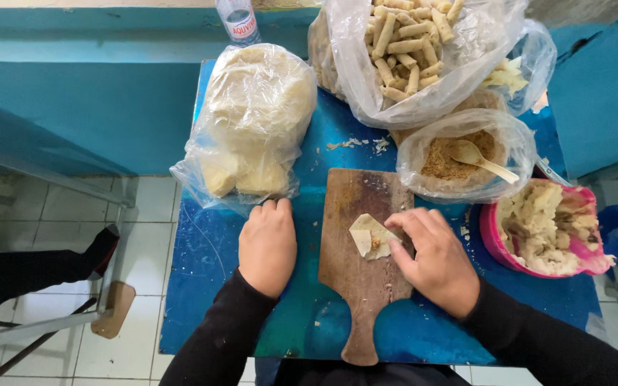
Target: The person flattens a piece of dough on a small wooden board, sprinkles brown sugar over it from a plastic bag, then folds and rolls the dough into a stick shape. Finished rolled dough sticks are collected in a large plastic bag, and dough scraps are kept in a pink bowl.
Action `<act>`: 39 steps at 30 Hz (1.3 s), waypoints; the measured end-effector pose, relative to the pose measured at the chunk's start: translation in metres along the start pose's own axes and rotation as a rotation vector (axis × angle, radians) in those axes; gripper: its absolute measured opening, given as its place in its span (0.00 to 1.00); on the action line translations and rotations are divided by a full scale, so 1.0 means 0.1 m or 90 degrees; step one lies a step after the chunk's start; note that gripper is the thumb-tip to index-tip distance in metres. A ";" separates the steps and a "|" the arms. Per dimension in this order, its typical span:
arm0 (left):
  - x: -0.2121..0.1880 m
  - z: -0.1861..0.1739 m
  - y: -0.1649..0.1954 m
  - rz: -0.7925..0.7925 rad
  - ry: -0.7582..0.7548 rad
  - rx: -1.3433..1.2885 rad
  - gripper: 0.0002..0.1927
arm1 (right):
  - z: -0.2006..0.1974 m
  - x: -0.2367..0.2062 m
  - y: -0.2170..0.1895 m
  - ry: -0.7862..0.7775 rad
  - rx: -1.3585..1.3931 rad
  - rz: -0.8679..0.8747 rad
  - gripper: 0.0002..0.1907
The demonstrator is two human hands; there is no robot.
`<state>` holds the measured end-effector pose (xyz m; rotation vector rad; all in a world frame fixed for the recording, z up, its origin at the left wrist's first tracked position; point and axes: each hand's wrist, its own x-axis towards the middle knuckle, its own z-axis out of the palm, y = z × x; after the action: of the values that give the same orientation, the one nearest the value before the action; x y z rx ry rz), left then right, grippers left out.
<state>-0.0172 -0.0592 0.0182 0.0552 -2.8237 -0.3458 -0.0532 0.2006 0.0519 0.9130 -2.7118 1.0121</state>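
A small pale dough sheet (366, 236) with brown filling lies on a wooden cutting board (359, 279) on the blue table (209, 271). My right hand (434, 257) pinches and folds the sheet's right edge with its fingertips. My left hand (267, 244) rests on the table left of the board with its fingers curled under, holding nothing that I can see, its knuckles touching a clear bag of pale dough sheets (255, 121).
Behind the board stand a bag-lined bowl of brown filling with a wooden spoon (466, 161) and a big clear bag of finished rolls (413, 50). A pink bowl of pale mash (545, 229) sits at the right. A plastic bottle (239, 20) is at the back.
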 end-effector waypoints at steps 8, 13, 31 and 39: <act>0.05 -0.12 0.33 0.082 0.080 -0.387 0.05 | 0.04 -0.02 -0.07 -0.047 -0.052 -0.136 0.23; 0.07 -0.12 0.55 0.069 0.017 -0.580 0.07 | -0.03 -0.01 -0.03 0.011 -0.078 -0.100 0.18; -0.09 -0.16 0.53 0.075 -0.008 -0.234 0.05 | -0.01 -0.01 0.12 -0.012 -0.023 -0.014 0.05; -0.13 -0.10 0.52 0.063 -0.059 -0.223 0.09 | 0.02 0.00 0.06 -0.036 0.015 0.034 0.10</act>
<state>-0.0019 -0.0099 0.0368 -0.1787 -2.7972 -0.8310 -0.0565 0.2028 0.0472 0.8907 -2.7908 1.0448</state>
